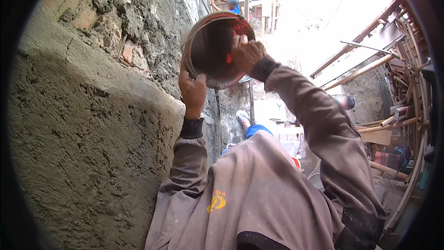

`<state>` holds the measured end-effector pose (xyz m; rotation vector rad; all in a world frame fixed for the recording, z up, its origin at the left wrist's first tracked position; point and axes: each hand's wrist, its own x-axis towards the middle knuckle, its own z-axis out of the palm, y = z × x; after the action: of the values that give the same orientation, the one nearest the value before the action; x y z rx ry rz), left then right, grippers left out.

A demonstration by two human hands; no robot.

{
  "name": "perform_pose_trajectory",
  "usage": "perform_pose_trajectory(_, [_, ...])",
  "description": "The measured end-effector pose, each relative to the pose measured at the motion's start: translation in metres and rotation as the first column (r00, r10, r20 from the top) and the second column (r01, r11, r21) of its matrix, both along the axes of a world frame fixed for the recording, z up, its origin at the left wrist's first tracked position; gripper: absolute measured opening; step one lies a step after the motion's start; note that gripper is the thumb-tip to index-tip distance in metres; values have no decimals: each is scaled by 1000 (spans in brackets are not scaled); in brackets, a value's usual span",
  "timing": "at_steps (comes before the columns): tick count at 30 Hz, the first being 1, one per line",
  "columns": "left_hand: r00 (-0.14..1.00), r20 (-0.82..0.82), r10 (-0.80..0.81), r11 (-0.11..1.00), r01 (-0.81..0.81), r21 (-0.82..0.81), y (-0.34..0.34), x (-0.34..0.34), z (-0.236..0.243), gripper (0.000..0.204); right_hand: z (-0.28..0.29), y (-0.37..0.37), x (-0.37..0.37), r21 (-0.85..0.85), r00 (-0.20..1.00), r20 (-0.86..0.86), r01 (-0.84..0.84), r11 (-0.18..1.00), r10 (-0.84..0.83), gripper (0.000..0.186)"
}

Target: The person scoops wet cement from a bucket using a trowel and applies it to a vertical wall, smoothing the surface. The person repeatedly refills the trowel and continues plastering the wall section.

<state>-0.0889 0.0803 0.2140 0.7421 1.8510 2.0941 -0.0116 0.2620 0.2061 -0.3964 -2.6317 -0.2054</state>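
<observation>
A bucket is raised in front of me, tilted so that its round mouth faces me. Its inside looks dark, with reddish light showing through the wall. My left hand is closed on the lower left of the rim, thumb towards the mouth. At the right side of the mouth is my right hand, its fingers curled and closed. What those fingers hold, if anything, is hidden. Close on the left, a wall has rough grey plaster, with bare brick exposed higher up.
Far ahead, a person in blue is beside wooden framing. Another person's dark cap shows beyond my right arm. Bamboo poles and stacked timber line the right side. Below me, a foot in a sandal rests on a narrow grey surface.
</observation>
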Motion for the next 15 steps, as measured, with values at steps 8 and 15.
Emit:
perform_pose_trajectory(8, [969, -218, 120, 992, -123, -5, 13, 5, -8, 66, 24, -9, 3, -492, 713, 630, 61, 868, 308, 27])
perform_pose_trajectory(15, [998, -32, 56, 987, -50, 153, 12, -3, -10, 67, 43, -4, 8, -157, 960, 272, -21, 987, 64, 20])
